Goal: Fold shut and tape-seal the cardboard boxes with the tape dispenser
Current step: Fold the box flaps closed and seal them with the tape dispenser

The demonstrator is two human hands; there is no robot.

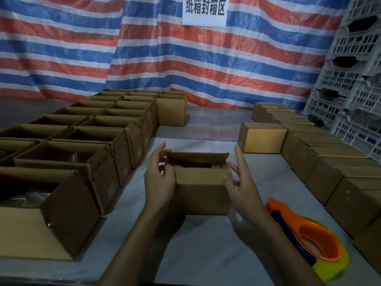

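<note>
A small cardboard box (201,193) stands on the table in front of me with its top flaps partly raised and a dark gap showing inside. My left hand (158,178) presses against the box's left end, fingers touching the left flap. My right hand (241,182) is at the box's right end with fingers spread, thumb on the front corner. An orange and yellow tape dispenser (307,238) with a blue handle lies on the table to the right of my right forearm, held by nobody.
Rows of open cardboard boxes (68,159) fill the left of the table. Closed boxes (321,162) line the right side, one (261,137) apart. Grey plastic crates (354,79) are stacked at the far right. A striped tarp with a white sign (204,10) hangs behind.
</note>
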